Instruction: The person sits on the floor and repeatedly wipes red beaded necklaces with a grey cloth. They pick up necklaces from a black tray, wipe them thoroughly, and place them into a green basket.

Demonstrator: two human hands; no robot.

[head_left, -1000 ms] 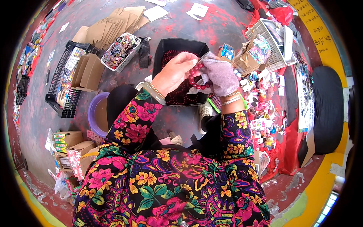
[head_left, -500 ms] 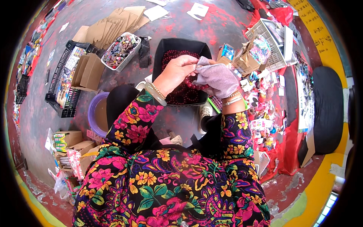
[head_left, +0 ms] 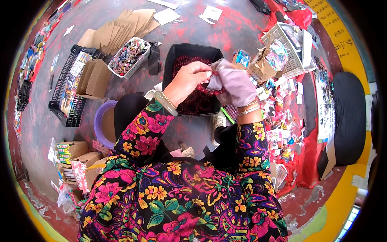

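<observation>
Illumination is bright, even and diffuse, consistent with daylight; no single source is visible. Shadows are soft and short, with the darkest area beneath the person's torso and knees. Colours are saturated, and the floral sleeves render vividly. Mild glare appears on the white paper scraps (head_left: 211, 13) near the top edge and on the pale glove of the right hand (head_left: 237, 82). The centre is sharp: individual beads of the red bead strand (head_left: 207, 90) resolve clearly. Fisheye distortion bends straight edges toward the rim, where detail compresses and softens. A black circular vignette encloses the frame.
</observation>
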